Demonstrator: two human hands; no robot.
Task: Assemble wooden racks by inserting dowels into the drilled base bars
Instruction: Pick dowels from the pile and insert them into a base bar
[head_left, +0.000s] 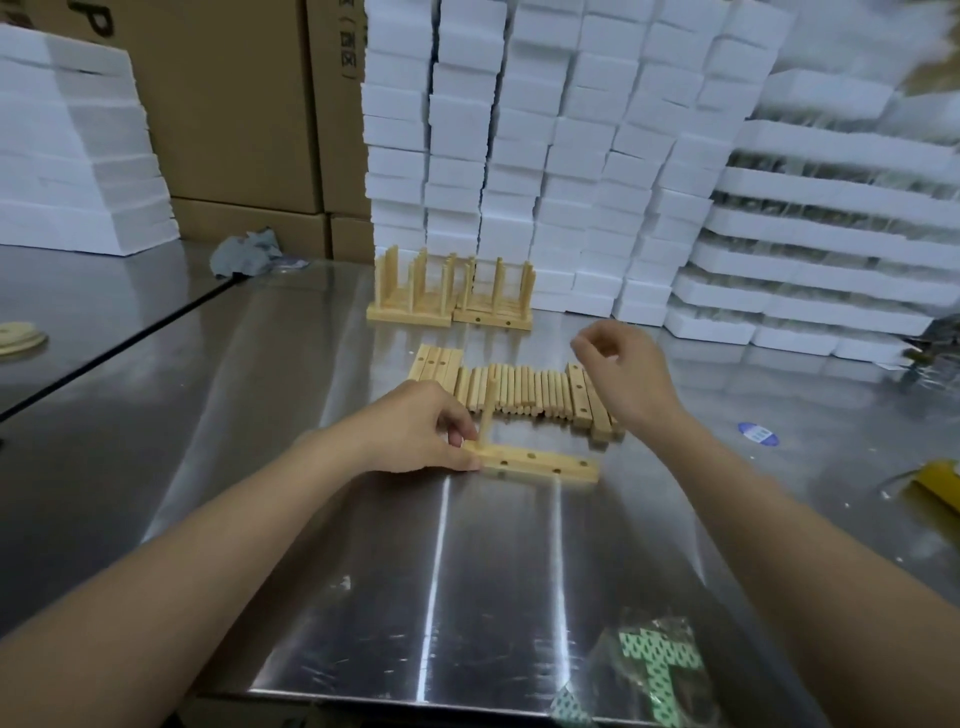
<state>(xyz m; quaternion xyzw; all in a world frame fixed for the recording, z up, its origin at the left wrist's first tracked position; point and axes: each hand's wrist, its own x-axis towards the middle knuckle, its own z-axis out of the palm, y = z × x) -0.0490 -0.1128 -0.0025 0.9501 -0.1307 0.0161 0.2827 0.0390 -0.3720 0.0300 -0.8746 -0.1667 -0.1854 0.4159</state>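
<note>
Gripping base bar (543, 464) with left hand (422, 432), dowel (487, 411) upright in it, right hand (623, 375) hovering, loosely curled, empty.

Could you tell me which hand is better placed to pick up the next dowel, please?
Right. The right hand hovers, apparently empty, just above the row of loose dowels, while the left hand is busy pinching the base bar at its left end, beside the one upright dowel.

The shiny steel table (363, 571) lies open at the front, save a green-patterned plastic bag (649, 660). Farther back, loose pale wooden dowels (519, 389), finished wooden racks (410, 313) and stacked white foam boxes (519, 156) bar passage.
</note>
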